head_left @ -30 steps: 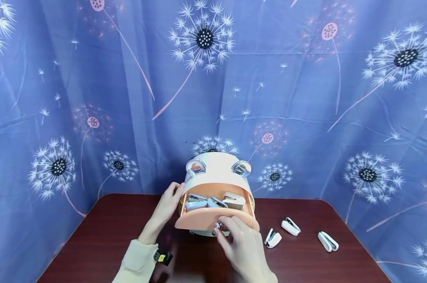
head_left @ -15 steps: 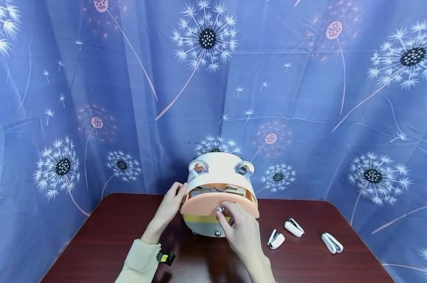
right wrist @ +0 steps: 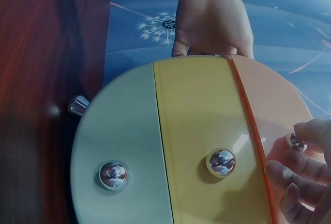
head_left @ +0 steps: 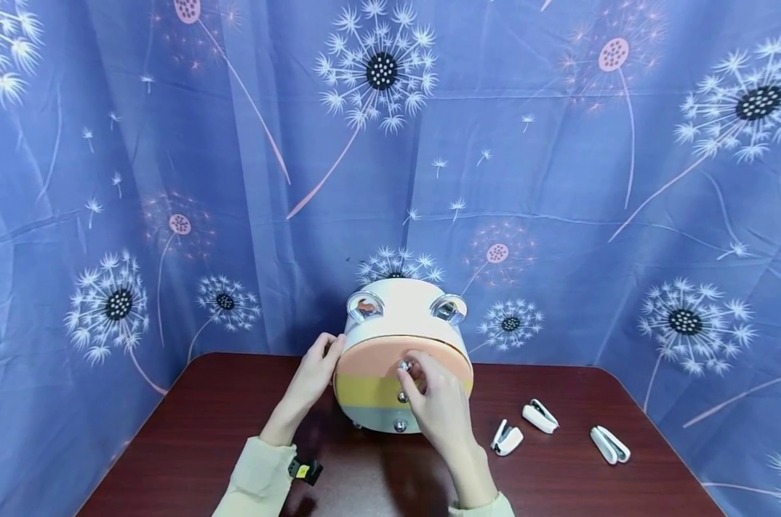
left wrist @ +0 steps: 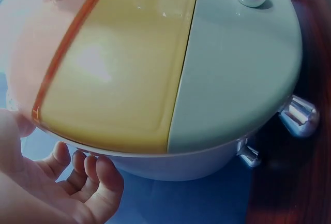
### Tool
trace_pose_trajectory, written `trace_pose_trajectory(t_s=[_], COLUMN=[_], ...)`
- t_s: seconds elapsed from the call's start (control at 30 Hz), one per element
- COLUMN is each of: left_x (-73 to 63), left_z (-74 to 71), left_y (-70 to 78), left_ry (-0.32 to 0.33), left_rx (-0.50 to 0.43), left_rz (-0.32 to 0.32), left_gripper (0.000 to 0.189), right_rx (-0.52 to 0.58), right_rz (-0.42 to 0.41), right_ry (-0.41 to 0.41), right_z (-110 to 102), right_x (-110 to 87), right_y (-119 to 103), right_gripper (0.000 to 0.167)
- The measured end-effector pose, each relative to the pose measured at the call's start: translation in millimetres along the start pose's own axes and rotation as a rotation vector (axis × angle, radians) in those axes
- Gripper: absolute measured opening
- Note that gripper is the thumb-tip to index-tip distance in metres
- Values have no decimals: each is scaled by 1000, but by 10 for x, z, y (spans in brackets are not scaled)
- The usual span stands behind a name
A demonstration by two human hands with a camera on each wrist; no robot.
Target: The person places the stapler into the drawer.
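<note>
A small round-fronted drawer cabinet (head_left: 396, 305), white with two shiny ring-shaped eyes on top, stands near the table's back. Its front has a pink drawer (head_left: 371, 357), a yellow drawer (right wrist: 199, 115) and a pale green drawer (left wrist: 232, 74), each with a silver ball knob. My right hand (head_left: 438, 398) pinches the pink drawer's knob (right wrist: 296, 142) between thumb and fingers. That drawer sits pushed in, an orange edge showing beside the yellow one. My left hand (head_left: 309, 373) rests against the cabinet's left side, its fingers (left wrist: 106, 175) loosely bent at the wall. The drawer's contents are hidden.
Three small white staplers lie on the dark red table (head_left: 202, 431) to the right: one stapler (head_left: 506, 438) nearest the cabinet, another stapler (head_left: 540, 416) behind it, a third stapler (head_left: 610, 444) farther right. A blue dandelion-print curtain (head_left: 287, 179) hangs behind.
The pink drawer, pulled out with blue and beige staplers in it, has slid back into the cabinet with my right hand on its knob. My left hand has stayed at the cabinet's side.
</note>
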State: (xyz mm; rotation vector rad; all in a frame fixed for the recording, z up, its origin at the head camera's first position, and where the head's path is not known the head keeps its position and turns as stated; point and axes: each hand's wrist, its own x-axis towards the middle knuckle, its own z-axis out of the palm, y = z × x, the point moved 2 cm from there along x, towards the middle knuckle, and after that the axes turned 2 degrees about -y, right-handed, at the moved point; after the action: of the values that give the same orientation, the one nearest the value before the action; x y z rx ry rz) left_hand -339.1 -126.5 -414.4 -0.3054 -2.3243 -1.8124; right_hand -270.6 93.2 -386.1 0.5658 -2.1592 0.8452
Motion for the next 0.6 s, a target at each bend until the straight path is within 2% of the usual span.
trace_pose_trajectory(t_s=[0.33, 0.6], left_x=[16, 20], left_z=[-12, -9], left_y=[-14, -20], left_ry=[-6, -13], left_rx=[-9, -2], left_rz=[7, 4], left_gripper=[40, 41], right_rx=[-4, 82], right_rz=[15, 81], right_ry=[-15, -20], right_z=[22, -19], right_x=[60, -58], right_y=[54, 32], right_gripper=[18, 19])
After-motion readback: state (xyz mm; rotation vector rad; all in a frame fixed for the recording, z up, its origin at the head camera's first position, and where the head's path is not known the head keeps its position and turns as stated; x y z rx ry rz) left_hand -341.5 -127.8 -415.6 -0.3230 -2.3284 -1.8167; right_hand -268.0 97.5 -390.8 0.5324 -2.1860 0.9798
